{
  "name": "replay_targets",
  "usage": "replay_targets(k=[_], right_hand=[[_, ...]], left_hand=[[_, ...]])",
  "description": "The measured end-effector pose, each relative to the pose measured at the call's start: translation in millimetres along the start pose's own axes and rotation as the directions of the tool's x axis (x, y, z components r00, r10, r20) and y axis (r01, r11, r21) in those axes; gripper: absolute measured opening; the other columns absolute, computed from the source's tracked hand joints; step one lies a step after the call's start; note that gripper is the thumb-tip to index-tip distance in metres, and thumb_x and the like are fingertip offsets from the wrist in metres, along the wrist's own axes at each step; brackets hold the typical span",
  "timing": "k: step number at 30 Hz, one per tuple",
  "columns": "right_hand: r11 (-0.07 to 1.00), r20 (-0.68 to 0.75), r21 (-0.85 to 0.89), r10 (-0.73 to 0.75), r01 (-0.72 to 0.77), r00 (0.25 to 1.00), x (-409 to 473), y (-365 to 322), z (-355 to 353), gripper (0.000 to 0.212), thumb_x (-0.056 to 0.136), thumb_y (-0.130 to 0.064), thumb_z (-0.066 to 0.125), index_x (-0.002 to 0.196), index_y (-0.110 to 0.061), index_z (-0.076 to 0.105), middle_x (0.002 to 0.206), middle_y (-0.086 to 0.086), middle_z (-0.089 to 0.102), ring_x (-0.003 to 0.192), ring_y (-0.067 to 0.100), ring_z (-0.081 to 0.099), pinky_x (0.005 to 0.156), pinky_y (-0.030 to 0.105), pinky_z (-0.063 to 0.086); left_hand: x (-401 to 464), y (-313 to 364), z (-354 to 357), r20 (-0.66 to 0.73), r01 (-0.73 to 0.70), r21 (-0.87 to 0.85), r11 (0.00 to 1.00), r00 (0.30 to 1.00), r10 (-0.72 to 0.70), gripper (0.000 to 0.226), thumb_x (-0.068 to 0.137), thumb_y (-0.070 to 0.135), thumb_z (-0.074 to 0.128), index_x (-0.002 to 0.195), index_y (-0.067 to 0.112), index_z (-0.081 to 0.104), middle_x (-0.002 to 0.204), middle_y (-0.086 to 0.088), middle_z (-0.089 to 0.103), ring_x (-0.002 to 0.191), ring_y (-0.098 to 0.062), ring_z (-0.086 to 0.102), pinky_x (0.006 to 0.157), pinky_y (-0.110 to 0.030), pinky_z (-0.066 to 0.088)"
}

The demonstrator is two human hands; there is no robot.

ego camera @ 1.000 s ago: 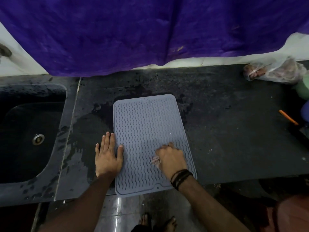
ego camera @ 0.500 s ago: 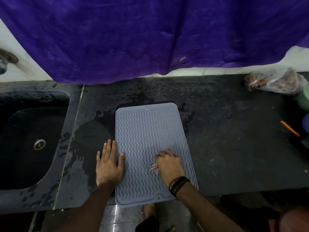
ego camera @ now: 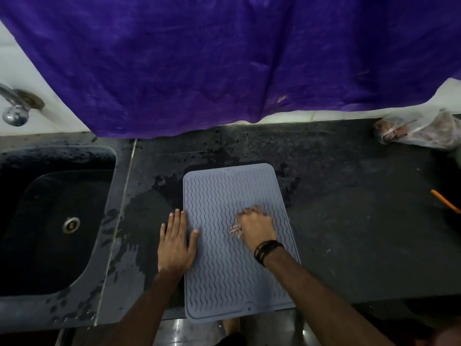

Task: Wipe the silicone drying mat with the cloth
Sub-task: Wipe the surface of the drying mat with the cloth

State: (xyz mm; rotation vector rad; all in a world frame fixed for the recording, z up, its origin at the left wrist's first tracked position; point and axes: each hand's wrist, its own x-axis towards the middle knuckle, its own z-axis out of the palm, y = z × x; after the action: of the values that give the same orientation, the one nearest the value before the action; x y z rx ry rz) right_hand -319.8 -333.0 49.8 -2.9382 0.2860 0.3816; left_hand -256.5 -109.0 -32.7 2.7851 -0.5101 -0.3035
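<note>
A grey silicone drying mat (ego camera: 224, 196) with wavy ridges lies on the dark counter, its near edge hanging over the counter's front. My left hand (ego camera: 175, 242) lies flat with straight fingers on the counter at the mat's left edge, its thumb resting on the mat. My right hand (ego camera: 254, 227) sits on the middle of the mat with fingers curled round a small pale cloth (ego camera: 234, 231). Only a bit of the cloth shows at the left side of the fist; the rest is hidden under the hand.
A dark sink (ego camera: 50, 216) with a metal drain is on the left, a tap (ego camera: 15, 108) above it. Purple fabric (ego camera: 224, 58) hangs over the back wall. A plastic bag (ego camera: 421, 133) and an orange pencil (ego camera: 446, 204) lie at the right. Wet patches surround the mat.
My right hand with the cloth has slid a little farther up the mat. My left hand has stayed at the mat's left edge. The camera has tilted slightly.
</note>
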Motion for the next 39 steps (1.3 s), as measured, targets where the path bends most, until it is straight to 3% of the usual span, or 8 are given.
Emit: replay_targets(k=[6,10,13,17,22,30,33,39], right_hand=[[1.000,0.061,-0.012,-0.022,0.023,0.998,-29.8,-1.3,17.7,0.036,0.088,-0.010,0.055,0.124,-0.013,0.056,0.131,0.006,0.055,0.125,0.024,0.043,0.095,0.038,0.046],[1.000,0.110,-0.001,-0.006,0.006,0.994,-36.0,-0.1,11.5,0.024,0.088,-0.014,0.059,0.112,-0.014,0.063,0.120,0.005,0.061,0.116,0.022,0.051,0.088,0.035,0.052],[0.999,0.039,0.042,0.025,-0.027,0.999,-16.6,5.1,-4.5,0.021,0.087,-0.017,0.063,0.107,-0.017,0.065,0.115,0.003,0.064,0.109,0.020,0.055,0.085,0.035,0.053],[0.999,-0.058,0.029,0.033,-0.032,0.998,26.6,8.7,-19.5,0.036,0.085,-0.013,0.064,0.120,-0.016,0.060,0.124,0.002,0.061,0.118,0.023,0.050,0.090,0.037,0.052],[1.000,0.013,-0.018,-0.008,0.008,1.000,35.2,9.1,-7.5,0.046,0.084,-0.012,0.065,0.128,-0.014,0.054,0.134,0.004,0.053,0.128,0.025,0.041,0.097,0.040,0.048],[0.996,0.108,-0.038,-0.075,0.080,0.991,8.4,15.8,2.9,0.029,0.084,-0.016,0.066,0.113,-0.013,0.063,0.119,0.006,0.062,0.113,0.022,0.052,0.089,0.036,0.052],[0.998,0.048,-0.007,-0.062,0.062,0.997,29.5,17.5,-14.6,0.026,0.084,-0.015,0.065,0.110,-0.017,0.065,0.115,0.003,0.064,0.110,0.021,0.054,0.085,0.035,0.053],[0.999,-0.049,0.040,0.000,0.002,0.999,82.7,21.7,-32.7,0.042,0.084,-0.005,0.058,0.125,-0.016,0.058,0.128,0.004,0.058,0.124,0.024,0.045,0.097,0.038,0.048]], left_hand=[[63.9,6.9,-9.4,0.051,-0.051,-0.035,0.998,0.997,0.053,0.079,0.096,0.061,0.005,0.160,0.015,-0.001,0.168,-0.001,-0.005,0.153,-0.013,-0.011,0.124,-0.037,-0.009],[67.6,6.0,-3.5,0.020,-0.070,-0.035,0.997,0.997,0.071,0.079,0.095,0.060,0.003,0.159,0.014,0.000,0.168,-0.002,-0.003,0.154,-0.014,-0.008,0.125,-0.040,-0.006],[67.3,4.2,0.2,-0.029,-0.080,-0.040,0.996,0.996,0.079,0.075,0.098,0.057,0.008,0.159,0.014,0.003,0.168,-0.001,0.000,0.154,-0.014,-0.005,0.126,-0.041,-0.003],[66.1,6.5,2.4,-0.038,-0.072,-0.015,0.997,0.997,0.071,0.073,0.099,0.056,0.009,0.160,0.016,0.002,0.168,0.000,-0.002,0.154,-0.012,-0.008,0.126,-0.039,-0.005],[69.3,5.1,4.1,-0.040,-0.057,-0.006,0.998,0.998,0.057,0.071,0.099,0.057,0.009,0.159,0.019,-0.001,0.167,0.002,-0.003,0.153,-0.011,-0.008,0.126,-0.038,-0.005],[68.1,7.5,1.6,-0.049,-0.034,0.002,0.999,0.998,0.034,0.070,0.099,0.058,0.009,0.158,0.023,-0.005,0.166,0.006,-0.005,0.152,-0.008,-0.010,0.126,-0.038,-0.004],[66.5,8.6,-0.5,-0.047,-0.045,-0.003,0.999,0.998,0.045,0.070,0.099,0.057,0.010,0.159,0.022,-0.003,0.165,0.006,-0.005,0.153,-0.009,-0.008,0.125,-0.037,-0.005],[67.1,10.6,-3.5,-0.035,-0.028,-0.013,1.000,0.999,0.028,0.072,0.097,0.060,0.006,0.159,0.024,-0.004,0.167,0.007,-0.005,0.152,-0.007,-0.011,0.124,-0.034,-0.008]])
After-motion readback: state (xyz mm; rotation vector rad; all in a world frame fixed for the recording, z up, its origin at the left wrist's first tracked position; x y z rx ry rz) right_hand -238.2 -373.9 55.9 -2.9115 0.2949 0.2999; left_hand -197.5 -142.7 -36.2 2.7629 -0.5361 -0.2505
